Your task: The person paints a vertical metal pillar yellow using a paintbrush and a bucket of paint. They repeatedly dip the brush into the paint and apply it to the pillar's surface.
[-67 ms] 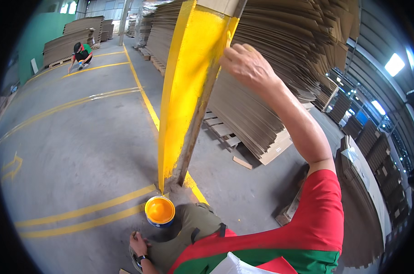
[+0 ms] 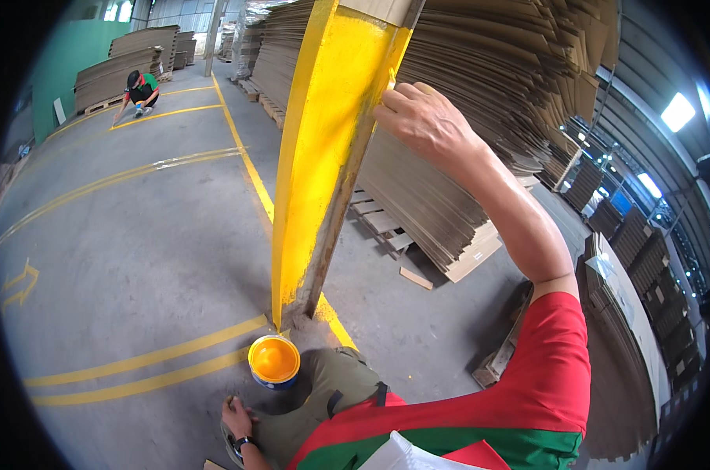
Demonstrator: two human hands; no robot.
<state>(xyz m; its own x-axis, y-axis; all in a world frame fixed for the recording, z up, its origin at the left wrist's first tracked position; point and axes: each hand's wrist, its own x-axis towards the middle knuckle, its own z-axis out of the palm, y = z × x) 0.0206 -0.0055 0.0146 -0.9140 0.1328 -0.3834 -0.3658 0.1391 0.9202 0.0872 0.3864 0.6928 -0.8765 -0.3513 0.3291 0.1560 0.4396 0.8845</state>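
A steel column [image 2: 312, 149] rises in front of me, mostly coated in wet-looking yellow paint; bare metal shows along its right edge and at the top. My right hand [image 2: 421, 117] is closed around a paintbrush [image 2: 392, 77], whose yellow tip touches the column's upper right edge; the handle is hidden in my fist. At the column's foot stands an open paint can [image 2: 274, 359] with yellow paint inside. Low beside my bent knee is my left hand [image 2: 238, 418], its fingers curled; what they hold, if anything, is too small to make out.
Tall stacks of cardboard sheets [image 2: 425, 196] on pallets stand close behind the column. More stacks [image 2: 621, 345] are at the right. Yellow lines [image 2: 249, 168] mark the grey floor. Far left, another person [image 2: 141, 92] crouches by a floor line. A cardboard scrap [image 2: 416, 278] lies on the floor.
My right hand has slid slightly down along the column's edge with the paintbrush. My left hand and the paint can stay in place.
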